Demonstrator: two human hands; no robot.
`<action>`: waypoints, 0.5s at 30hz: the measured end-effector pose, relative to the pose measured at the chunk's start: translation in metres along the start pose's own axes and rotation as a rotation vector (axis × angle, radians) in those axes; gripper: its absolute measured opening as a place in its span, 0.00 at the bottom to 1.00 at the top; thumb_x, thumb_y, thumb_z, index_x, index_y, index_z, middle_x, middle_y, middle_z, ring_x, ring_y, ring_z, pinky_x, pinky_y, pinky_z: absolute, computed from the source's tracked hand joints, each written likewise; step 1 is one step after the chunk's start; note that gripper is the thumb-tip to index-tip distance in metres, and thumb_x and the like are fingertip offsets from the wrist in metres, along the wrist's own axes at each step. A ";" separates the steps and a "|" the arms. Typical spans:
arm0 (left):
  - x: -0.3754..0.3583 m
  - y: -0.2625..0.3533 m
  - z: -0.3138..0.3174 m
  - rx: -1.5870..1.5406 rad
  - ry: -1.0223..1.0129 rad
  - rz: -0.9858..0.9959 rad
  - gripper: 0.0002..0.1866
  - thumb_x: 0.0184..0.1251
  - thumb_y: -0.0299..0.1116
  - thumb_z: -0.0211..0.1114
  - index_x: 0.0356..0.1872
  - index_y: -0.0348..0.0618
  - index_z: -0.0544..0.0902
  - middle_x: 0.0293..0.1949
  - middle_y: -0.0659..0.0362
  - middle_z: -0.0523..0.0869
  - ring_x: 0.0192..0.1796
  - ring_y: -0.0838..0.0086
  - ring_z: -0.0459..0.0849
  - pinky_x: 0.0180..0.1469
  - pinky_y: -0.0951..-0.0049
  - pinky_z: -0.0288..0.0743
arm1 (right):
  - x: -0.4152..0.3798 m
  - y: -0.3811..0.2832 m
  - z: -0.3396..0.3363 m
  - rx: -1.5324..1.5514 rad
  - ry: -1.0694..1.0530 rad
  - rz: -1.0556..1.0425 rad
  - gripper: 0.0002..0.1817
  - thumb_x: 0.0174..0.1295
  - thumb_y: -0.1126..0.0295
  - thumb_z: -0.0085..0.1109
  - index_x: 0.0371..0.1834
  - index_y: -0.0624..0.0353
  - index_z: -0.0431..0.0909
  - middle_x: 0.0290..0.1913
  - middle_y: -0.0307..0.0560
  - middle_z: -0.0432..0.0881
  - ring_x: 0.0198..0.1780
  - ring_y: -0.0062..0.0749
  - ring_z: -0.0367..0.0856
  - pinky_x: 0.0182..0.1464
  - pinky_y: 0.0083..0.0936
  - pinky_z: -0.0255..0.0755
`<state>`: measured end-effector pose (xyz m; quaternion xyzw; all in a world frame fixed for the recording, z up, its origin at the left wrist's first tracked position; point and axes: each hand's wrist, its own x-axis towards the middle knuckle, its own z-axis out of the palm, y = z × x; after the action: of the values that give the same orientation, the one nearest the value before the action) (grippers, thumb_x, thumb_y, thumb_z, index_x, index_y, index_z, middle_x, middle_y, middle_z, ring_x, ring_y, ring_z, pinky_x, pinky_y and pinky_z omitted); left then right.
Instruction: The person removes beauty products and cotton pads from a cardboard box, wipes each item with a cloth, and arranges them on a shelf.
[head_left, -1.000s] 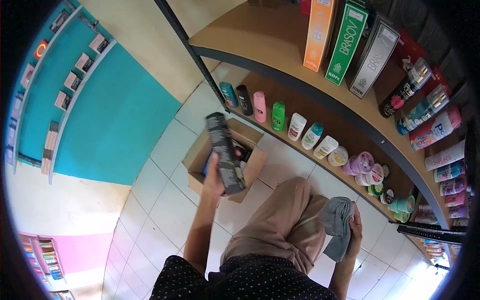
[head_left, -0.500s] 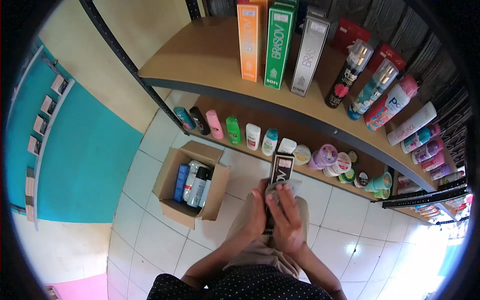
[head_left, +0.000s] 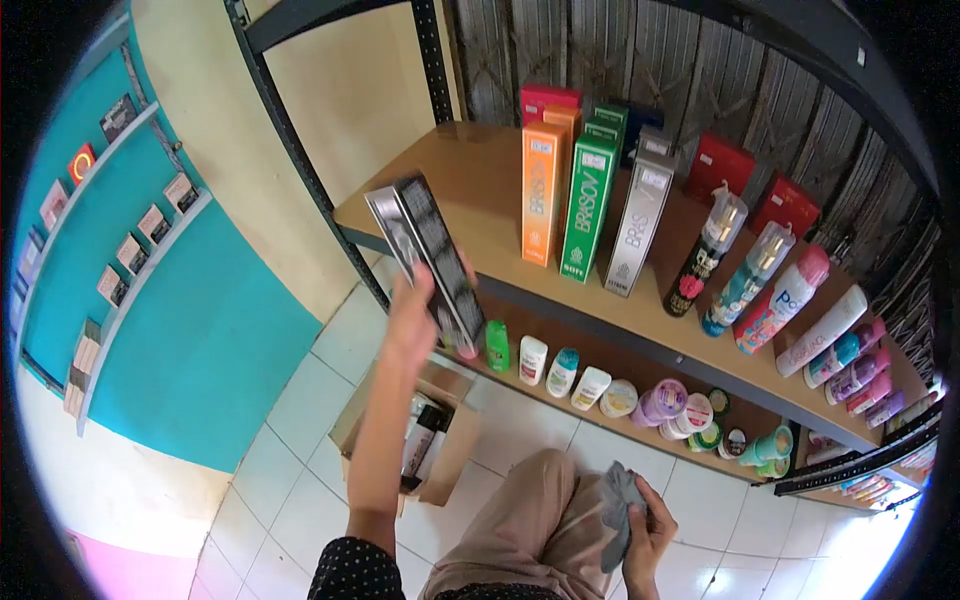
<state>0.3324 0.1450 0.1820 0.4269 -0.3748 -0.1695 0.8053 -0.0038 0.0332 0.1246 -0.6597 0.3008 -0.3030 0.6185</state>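
The tall dark box (head_left: 428, 255) was tilted in front of the wooden shelf's (head_left: 470, 190) left end, left of the orange box (head_left: 542, 195). The left hand (head_left: 412, 320) clasped its lower end. The right hand (head_left: 648, 520) bunched a grey cloth (head_left: 620, 505) above the knee, beside the cardboard carton (head_left: 440, 440).

green box (head_left: 587, 205): BRASOV | orange box (head_left: 541, 193): BRASOV

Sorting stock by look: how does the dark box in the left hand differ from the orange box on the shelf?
The dark box is black and grey, tilted, held up in the left hand. The orange box is bright orange, stands upright on the shelf, and no hand touches it. Both are tall, slim cartons.
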 end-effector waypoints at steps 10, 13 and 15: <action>0.132 -0.040 -0.036 -0.034 0.040 -0.133 0.22 0.58 0.38 0.57 0.53 0.45 0.64 0.41 0.63 0.75 0.42 0.78 0.74 0.43 0.75 0.70 | 0.000 -0.006 -0.016 0.025 0.008 0.040 0.18 0.60 0.73 0.43 0.51 0.71 0.66 0.49 0.56 0.73 0.51 0.37 0.71 0.53 0.26 0.63; 0.136 -0.048 -0.032 -0.024 -0.033 -0.145 0.29 0.56 0.39 0.60 0.57 0.46 0.59 0.47 0.63 0.72 0.48 0.77 0.71 0.48 0.73 0.67 | 0.001 -0.002 -0.021 0.031 0.026 0.045 0.19 0.60 0.70 0.45 0.51 0.71 0.66 0.48 0.57 0.73 0.51 0.38 0.71 0.53 0.26 0.63; 0.134 -0.049 -0.029 0.000 -0.064 -0.151 0.32 0.55 0.39 0.61 0.59 0.46 0.58 0.49 0.62 0.71 0.50 0.76 0.70 0.51 0.72 0.65 | 0.002 0.000 -0.022 0.057 0.028 0.065 0.19 0.60 0.70 0.45 0.51 0.72 0.66 0.49 0.57 0.73 0.51 0.38 0.71 0.53 0.27 0.63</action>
<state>0.4452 0.0536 0.1931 0.4483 -0.3673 -0.2432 0.7778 -0.0193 0.0180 0.1257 -0.6274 0.3221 -0.3005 0.6421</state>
